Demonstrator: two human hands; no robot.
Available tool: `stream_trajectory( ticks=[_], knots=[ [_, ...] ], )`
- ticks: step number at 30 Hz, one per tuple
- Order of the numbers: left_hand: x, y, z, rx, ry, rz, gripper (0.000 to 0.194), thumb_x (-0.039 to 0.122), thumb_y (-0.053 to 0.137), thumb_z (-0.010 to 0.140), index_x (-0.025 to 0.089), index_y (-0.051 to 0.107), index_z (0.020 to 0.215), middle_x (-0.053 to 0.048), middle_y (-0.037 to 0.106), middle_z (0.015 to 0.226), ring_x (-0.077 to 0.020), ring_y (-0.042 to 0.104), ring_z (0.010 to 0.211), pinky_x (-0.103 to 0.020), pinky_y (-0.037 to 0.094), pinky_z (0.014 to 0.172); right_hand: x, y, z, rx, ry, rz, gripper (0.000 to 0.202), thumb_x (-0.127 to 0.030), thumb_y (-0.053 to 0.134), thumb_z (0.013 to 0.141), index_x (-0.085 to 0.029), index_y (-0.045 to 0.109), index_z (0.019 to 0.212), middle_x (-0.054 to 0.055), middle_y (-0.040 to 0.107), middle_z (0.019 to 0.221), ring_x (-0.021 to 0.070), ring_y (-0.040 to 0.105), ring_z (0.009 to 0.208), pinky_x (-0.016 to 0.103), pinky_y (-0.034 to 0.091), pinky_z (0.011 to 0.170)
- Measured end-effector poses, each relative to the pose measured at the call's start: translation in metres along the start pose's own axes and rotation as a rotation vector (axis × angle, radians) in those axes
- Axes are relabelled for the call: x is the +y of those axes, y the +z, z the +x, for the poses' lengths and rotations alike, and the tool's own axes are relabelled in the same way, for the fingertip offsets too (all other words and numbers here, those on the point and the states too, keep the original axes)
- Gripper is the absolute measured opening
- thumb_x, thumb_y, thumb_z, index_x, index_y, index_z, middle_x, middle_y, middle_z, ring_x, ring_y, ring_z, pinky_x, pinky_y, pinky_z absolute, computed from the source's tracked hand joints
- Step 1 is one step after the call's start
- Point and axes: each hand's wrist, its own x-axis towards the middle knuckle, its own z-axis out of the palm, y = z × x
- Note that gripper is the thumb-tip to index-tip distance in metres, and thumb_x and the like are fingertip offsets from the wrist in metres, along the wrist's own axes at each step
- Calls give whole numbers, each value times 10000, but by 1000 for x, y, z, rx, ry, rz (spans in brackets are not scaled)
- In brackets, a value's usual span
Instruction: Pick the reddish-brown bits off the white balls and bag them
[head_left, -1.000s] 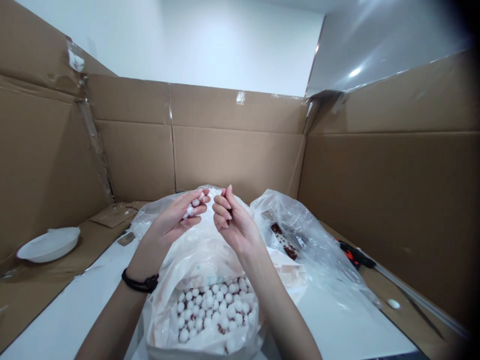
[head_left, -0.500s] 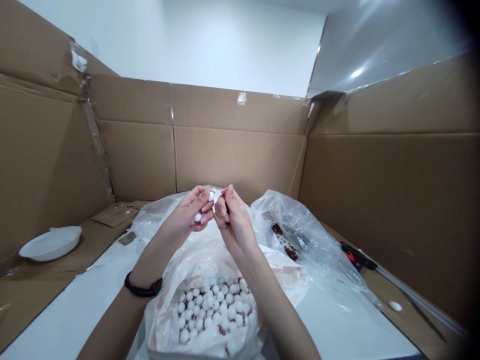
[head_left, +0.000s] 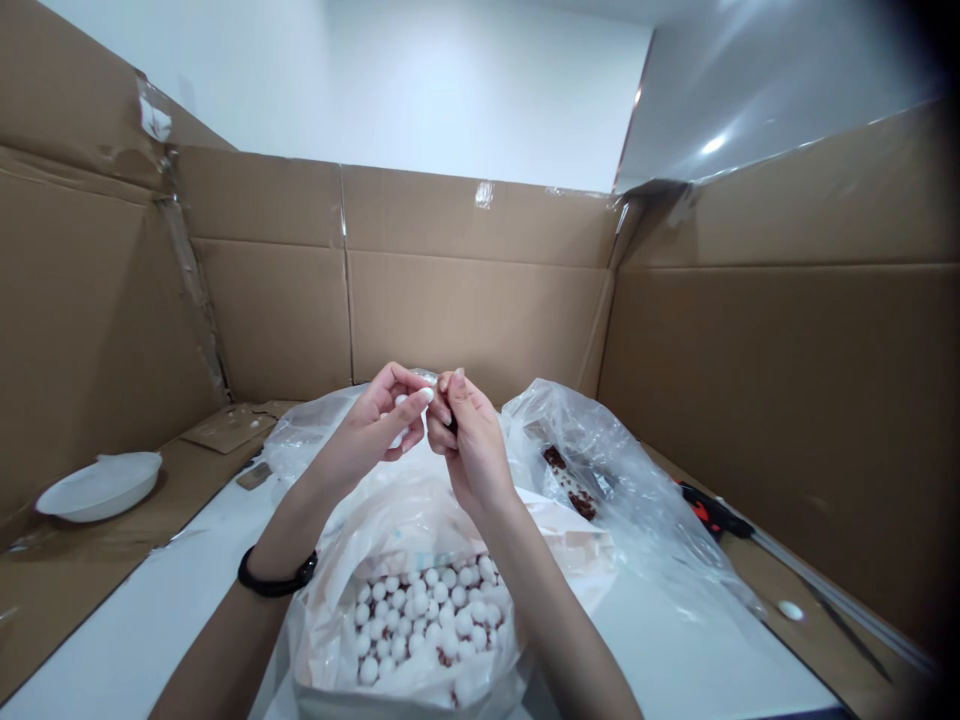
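Between the thumb and fingers of my left hand is a small white ball, and more white shows inside the curled fingers. My right hand is closed beside it, pinching small dark brown pieces that are mostly hidden by the fingers. Both hands meet above an open plastic bag. Inside the bag lie many white balls with reddish-brown bits among them.
A white dish stands on cardboard at the left. To the right, a clear plastic bag holds brown pieces. A black-and-red tool and a loose white ball lie farther right. Cardboard walls surround the table.
My left hand has shifted its hold, bringing the white ball slightly right against the right hand's fingers. My left forearm has moved a little left. The right hand has barely moved.
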Motion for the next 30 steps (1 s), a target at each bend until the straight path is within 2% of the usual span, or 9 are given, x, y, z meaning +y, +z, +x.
stream_trajectory(
  ticks=[6,14,23,30],
  knots=[
    [-1,1,-2,41,100,103,154,327,588,866,205,516,926,49,510,682,-40,404,469,-155,293,405,-5,1,-2,9,19,-28,309,-448,561,849,-183,476,716,-85,349,568,23,189,412,186,131,399],
    [-2,6,-7,169,219,253,118,296,613,846,199,557,882,45,412,699,-73,426,551,-198,350,494,-5,2,-3,15,31,-5,307,-466,588,825,-187,502,731,-90,338,546,18,184,393,172,138,381],
    [-2,5,-8,145,279,436,80,273,551,883,195,532,887,19,489,766,-102,451,624,-225,339,557,-3,1,-1,1,59,29,297,-434,597,828,-181,489,715,-102,340,519,10,160,380,152,123,354],
    [-4,4,-6,126,338,446,42,242,549,877,202,535,879,20,488,755,-119,474,641,-234,353,591,-4,3,-2,34,90,41,305,-409,620,814,-194,445,687,-107,349,508,13,161,370,149,129,336]
  ],
)
